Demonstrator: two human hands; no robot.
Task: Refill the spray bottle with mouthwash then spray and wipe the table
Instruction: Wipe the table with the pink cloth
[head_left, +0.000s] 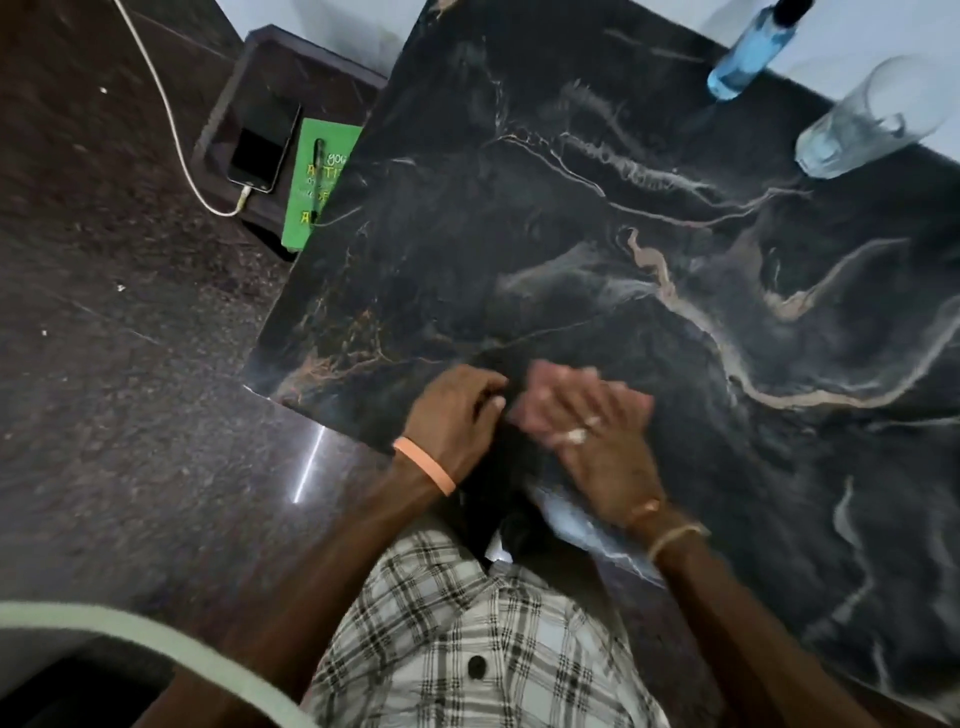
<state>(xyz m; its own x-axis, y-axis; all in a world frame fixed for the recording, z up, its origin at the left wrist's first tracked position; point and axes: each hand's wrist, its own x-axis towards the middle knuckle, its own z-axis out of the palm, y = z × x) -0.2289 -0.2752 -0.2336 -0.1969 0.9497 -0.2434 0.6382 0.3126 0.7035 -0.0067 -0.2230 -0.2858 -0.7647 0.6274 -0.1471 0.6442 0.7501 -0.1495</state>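
Both hands low at near edge of table (519, 234). Left hand (452, 410): fingers curled, maybe pinching dark shape (488, 457) between hands, possibly a cloth; can't tell. Right hand (587, 410): blurred, fingers roughly straight, nothing seen in it. Bottle (748, 47) upright at far edge, glass (867, 119) near it, likely parked clear of wipe zone. Judging wipe stage.

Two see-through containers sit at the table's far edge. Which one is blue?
The dark-capped bottle, blue along its whole body. The drinking glass beside it, further right in the view, is colourless and has no cap.
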